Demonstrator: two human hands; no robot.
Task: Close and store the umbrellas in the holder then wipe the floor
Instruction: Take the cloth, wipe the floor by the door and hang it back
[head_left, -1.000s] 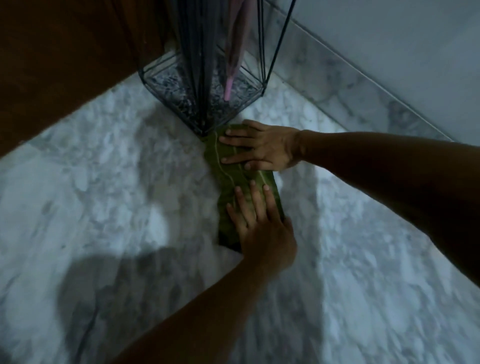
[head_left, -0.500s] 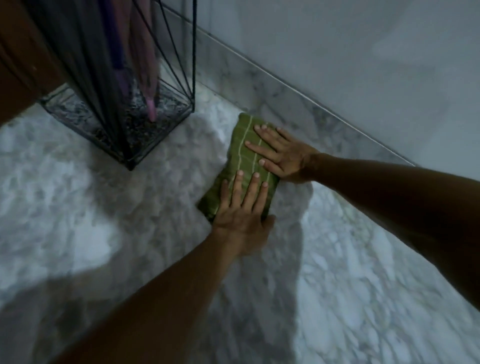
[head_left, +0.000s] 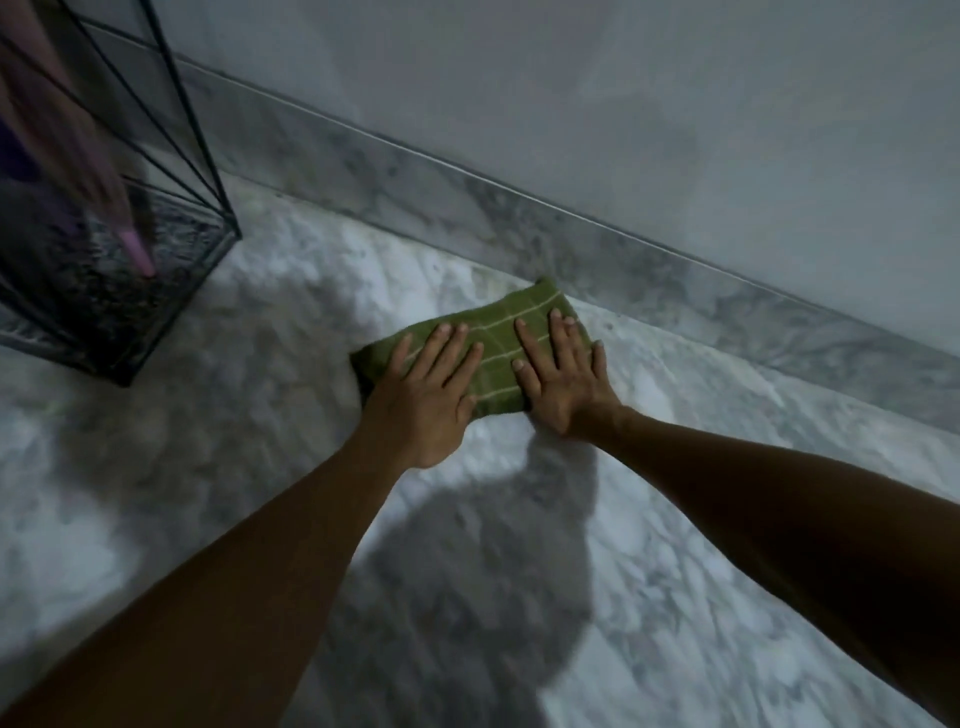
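A: What sort of hold is there on the cloth?

B: None that grips. The left hand (head_left: 423, 397) and the right hand (head_left: 561, 379) both lie flat, fingers straight and spread, pressing the folded green checked towel (head_left: 496, 338) onto the marble floor (head_left: 701, 597). The towel sits just beside the marble skirting (head_left: 597, 249)

A: So what might go wrong?

B: I'd guess the fold could creep or bunch under the palms, since only downward pressure keeps it in place. The right little finger already reaches past the towel's edge, so that hand may slide off onto bare stone. A push toward the wall would jam the towel against the skirting

A: And the umbrellas?

B: They stand in the black wire holder (head_left: 171, 218), well apart at the left; a pink umbrella (head_left: 130, 239) shows blurred inside. A sweep back that way could knock the holder
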